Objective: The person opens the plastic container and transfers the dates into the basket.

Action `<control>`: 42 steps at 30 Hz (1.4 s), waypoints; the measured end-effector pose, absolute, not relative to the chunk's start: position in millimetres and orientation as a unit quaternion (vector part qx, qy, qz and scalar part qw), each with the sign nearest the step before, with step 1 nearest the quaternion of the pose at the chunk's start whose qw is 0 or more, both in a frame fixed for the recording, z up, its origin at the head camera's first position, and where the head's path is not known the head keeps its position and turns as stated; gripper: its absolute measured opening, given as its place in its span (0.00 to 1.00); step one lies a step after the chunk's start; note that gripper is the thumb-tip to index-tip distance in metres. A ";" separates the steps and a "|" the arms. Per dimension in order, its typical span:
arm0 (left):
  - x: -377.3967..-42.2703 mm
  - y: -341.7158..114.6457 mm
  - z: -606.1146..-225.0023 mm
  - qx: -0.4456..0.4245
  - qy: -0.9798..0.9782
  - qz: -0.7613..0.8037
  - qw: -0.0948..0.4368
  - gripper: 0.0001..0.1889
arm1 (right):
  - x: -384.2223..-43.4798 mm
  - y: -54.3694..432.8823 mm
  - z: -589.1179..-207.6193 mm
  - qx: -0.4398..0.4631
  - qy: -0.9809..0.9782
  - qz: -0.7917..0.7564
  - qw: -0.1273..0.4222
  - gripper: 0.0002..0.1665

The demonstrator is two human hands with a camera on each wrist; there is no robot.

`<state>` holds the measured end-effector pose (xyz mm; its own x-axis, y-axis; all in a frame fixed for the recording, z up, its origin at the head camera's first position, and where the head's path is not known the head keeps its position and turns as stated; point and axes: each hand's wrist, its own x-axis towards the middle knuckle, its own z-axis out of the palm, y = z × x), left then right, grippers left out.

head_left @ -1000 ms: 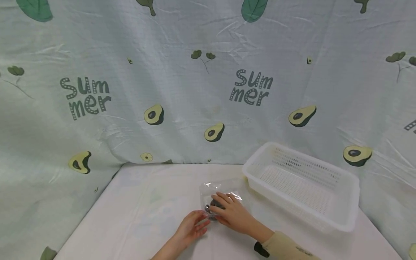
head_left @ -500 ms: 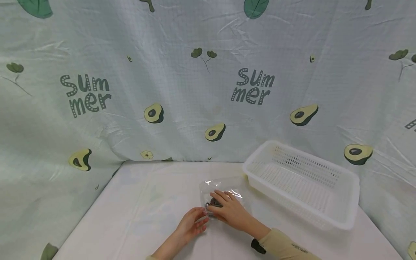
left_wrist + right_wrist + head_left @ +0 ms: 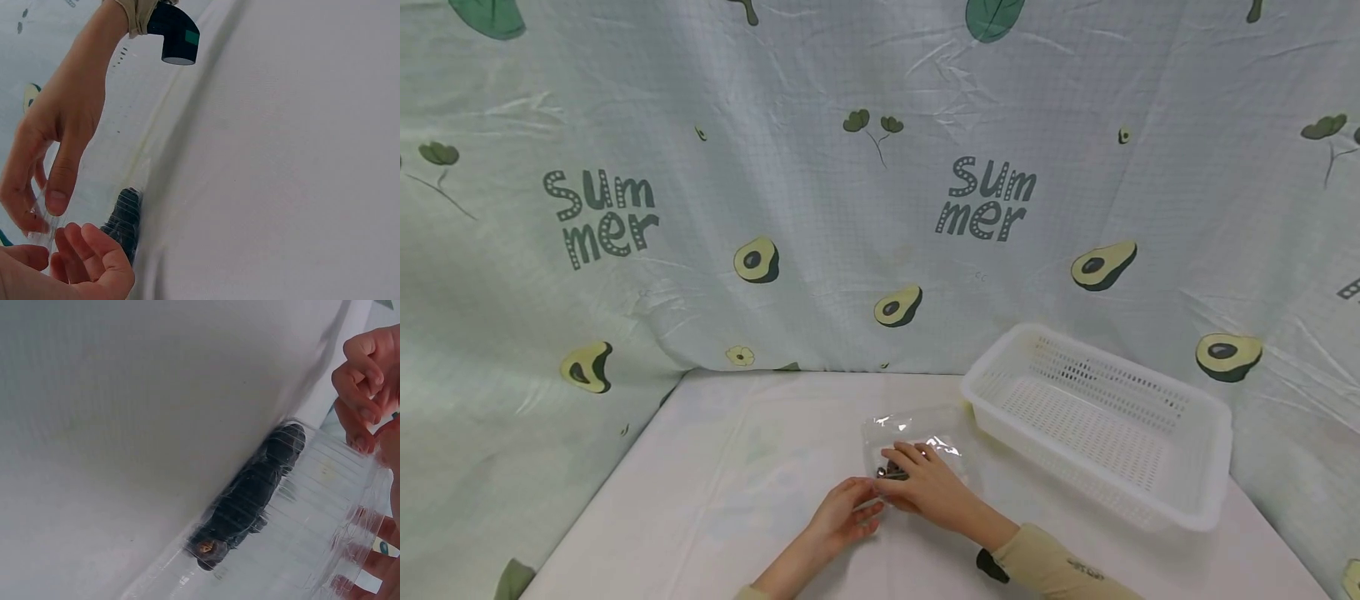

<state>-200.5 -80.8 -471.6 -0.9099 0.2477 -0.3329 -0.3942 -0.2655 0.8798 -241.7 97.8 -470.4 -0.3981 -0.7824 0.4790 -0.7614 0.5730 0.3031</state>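
Fingers (image 3: 109,251) of the left hand (image 3: 841,515) are loosely bent, and its thumb and first finger seem to pinch the edge of a clear plastic bag (image 3: 312,512). The right hand (image 3: 936,492) holds the same edge. Its thumb is on one side and its other fingers are spread out behind the plastic, so the two hands nearly meet.

Inside the bag is a dark thing (image 3: 247,494) with some shiny bits. It lies along the end away from the pinched edge, low over the white bench (image 3: 752,467). What it is, and if the bag touches the bench there, is hard to tell. A white basket (image 3: 1075,475) with little holes sits near, on the right, with nothing seen in it.

The step in hand looks like working along the bag's edge, maybe its top. Which way it goes, pulling apart or pressing together, cannot be told. Next, the right hand should probably hold the bag steady while the left fingers slide along the edge, gently, so nothing spills.
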 end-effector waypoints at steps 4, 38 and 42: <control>-201.7 -81.4 -471.2 -0.057 0.579 0.787 0.206 0.06 | -242.0 96.3 -469.1 0.467 -0.828 -0.027 0.309 0.18; -213.7 -91.5 -474.6 -0.034 0.593 0.764 0.254 0.06 | -250.8 87.7 -471.4 0.513 -0.759 -0.158 0.368 0.06; -214.9 -91.8 -476.2 -0.036 0.589 0.766 0.257 0.06 | -251.7 87.2 -474.2 0.513 -0.760 -0.151 0.368 0.05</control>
